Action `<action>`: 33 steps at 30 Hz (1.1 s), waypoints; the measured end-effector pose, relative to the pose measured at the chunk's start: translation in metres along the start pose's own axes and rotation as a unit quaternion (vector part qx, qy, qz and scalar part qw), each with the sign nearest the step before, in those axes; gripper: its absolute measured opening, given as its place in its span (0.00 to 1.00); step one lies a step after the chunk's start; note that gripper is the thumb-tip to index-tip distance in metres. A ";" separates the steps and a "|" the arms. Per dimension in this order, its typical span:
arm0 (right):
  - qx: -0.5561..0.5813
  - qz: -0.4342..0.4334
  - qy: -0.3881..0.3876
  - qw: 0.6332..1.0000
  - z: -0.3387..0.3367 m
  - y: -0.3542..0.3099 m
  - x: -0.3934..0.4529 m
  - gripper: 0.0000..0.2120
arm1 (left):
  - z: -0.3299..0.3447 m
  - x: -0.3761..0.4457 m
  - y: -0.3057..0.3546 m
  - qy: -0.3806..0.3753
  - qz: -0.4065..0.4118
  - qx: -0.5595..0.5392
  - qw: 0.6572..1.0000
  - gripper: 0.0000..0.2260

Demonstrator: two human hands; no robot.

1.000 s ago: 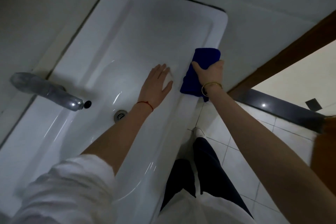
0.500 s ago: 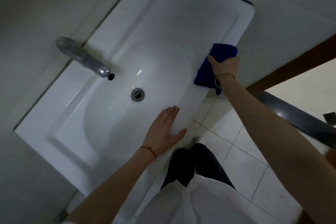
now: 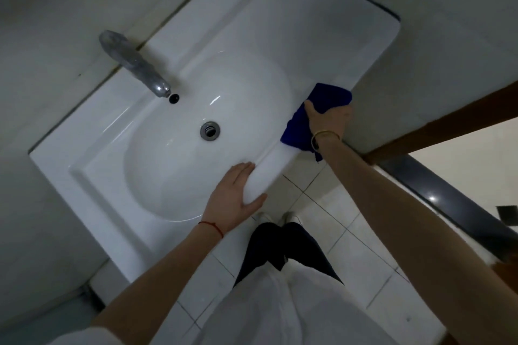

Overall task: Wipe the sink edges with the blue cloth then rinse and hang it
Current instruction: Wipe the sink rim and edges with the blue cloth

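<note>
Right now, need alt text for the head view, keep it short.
Seen from above, a person's right hand presses a blue cloth on the front edge of a white sink, while the left hand rests flat on the same edge. A metal faucet overhangs the basin above the drain.

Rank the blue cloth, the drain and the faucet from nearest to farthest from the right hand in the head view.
1. blue cloth, under the right hand on the front rim.
2. drain, in the basin's middle.
3. faucet, at the back rim.
</note>
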State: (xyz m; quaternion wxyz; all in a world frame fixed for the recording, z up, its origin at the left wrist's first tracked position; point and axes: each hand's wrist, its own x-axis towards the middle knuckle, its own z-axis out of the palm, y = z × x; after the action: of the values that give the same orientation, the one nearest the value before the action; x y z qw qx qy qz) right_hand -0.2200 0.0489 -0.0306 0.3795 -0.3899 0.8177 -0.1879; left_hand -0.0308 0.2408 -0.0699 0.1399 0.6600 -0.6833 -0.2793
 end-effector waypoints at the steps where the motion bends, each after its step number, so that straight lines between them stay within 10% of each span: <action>1: -0.014 -0.001 0.010 1.000 -0.008 -0.006 0.009 0.49 | 0.001 -0.004 0.000 0.007 -0.006 0.004 1.000 0.36; 33: 0.057 0.017 -0.045 0.997 0.042 0.031 -0.068 0.52 | 0.005 -0.039 -0.011 0.071 0.016 0.008 0.997 0.28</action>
State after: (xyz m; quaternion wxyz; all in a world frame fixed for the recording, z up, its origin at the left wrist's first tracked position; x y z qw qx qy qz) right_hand -0.1757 0.1206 -0.0438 0.4403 -0.3617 0.7944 -0.2102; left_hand -0.0206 0.2801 -0.0729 0.1870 0.6682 -0.6844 -0.2240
